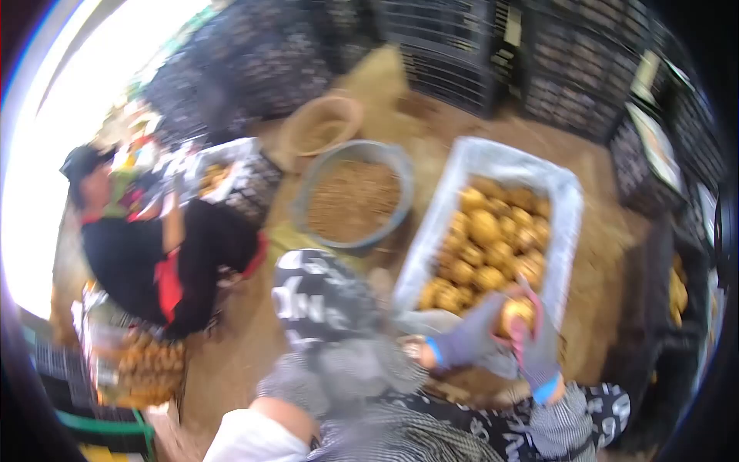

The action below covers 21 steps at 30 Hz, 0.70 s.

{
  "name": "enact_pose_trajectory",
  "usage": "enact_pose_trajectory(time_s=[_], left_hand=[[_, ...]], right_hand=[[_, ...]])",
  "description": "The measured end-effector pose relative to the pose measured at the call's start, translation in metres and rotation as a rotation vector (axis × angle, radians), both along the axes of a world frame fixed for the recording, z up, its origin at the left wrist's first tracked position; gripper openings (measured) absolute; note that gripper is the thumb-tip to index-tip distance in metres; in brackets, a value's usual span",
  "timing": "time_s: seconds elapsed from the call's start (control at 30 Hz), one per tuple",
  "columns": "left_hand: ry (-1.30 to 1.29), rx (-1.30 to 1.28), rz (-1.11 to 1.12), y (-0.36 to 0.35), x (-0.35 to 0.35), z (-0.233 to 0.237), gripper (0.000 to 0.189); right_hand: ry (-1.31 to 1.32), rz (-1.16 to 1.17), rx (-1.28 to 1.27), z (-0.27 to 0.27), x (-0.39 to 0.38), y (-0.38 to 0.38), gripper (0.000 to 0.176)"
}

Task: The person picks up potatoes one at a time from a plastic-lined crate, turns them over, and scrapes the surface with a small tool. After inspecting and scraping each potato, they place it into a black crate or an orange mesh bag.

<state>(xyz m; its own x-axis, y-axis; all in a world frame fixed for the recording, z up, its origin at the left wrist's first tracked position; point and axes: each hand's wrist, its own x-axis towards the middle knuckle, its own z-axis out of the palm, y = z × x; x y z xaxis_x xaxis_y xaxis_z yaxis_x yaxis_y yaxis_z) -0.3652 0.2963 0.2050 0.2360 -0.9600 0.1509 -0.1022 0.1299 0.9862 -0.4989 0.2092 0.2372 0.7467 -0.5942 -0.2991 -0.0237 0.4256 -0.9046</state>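
Observation:
Both of my hands wear grey-purple gloves with blue cuffs. They meet over the near end of a crate [566, 231] lined with whitish sheeting. My left hand [471, 333] is closed on one side of a round yellow potato [517, 314]. On the other side my right hand [539, 345] grips the same potato, its pinkish palm side partly showing. Several more yellow-brown potatoes [485, 231] fill the crate just beyond my hands. Motion blur hides the finer finger detail.
A grey tub [302, 208] of brown loose material stands left of the crate, with a tan basin [354, 115] behind it. Black crates [443, 61] are stacked at the back and right. At left, a person [138, 254] sits beside another lined crate [258, 181].

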Motion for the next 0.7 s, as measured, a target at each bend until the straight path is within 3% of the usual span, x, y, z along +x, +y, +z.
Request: enact_pose_trajectory(time_s=[0.13, 0.17, 0.23, 0.27, 0.37, 0.4, 0.5, 0.53, 0.6, 0.67, 0.7], left_hand=[[0.041, 0.053, -0.069, -0.009, 0.008, 0.006, 0.084], [-0.061, 0.08, 0.042, -0.005, 0.004, -0.001, 0.084], [0.01, 0.173, 0.029, -0.003, 0.007, 0.006, 0.085], [-0.01, 0.309, -0.028, -0.002, 0.012, 0.021, 0.088], [0.129, 0.291, -0.063, 0.0, 0.012, 0.016, 0.09], [0.051, 0.256, -0.063, 0.002, 0.013, 0.021, 0.09], [0.193, 0.24, -0.068, 0.007, 0.019, 0.041, 0.078], [0.125, 0.124, -0.023, 0.004, 0.022, 0.028, 0.079], [0.132, -0.031, 0.035, -0.005, 0.019, 0.002, 0.081], [0.248, -0.11, 0.079, -0.008, 0.011, -0.004, 0.084], [0.35, 0.061, 0.02, -0.002, 0.019, 0.022, 0.083]], right_hand=[[0.049, -0.01, -0.233, -0.026, -0.001, -0.008, 0.049], [0.105, 0.022, -0.308, -0.028, 0.0, -0.014, 0.048], [0.204, 0.018, -0.615, -0.054, -0.004, -0.022, 0.048], [0.287, 0.079, -0.649, -0.06, -0.01, -0.027, 0.051], [0.289, 0.139, -0.769, -0.055, -0.008, -0.043, 0.05], [0.289, 0.155, -0.801, -0.053, -0.009, -0.044, 0.049], [0.307, 0.194, -0.882, -0.049, -0.015, -0.04, 0.048], [0.303, 0.178, -1.109, -0.036, -0.008, -0.033, 0.046], [0.306, 0.117, -1.217, 0.001, 0.012, -0.022, 0.046], [0.328, -0.018, -0.984, 0.013, 0.017, -0.026, 0.049], [0.323, -0.094, -0.862, 0.011, 0.016, -0.026, 0.049]])
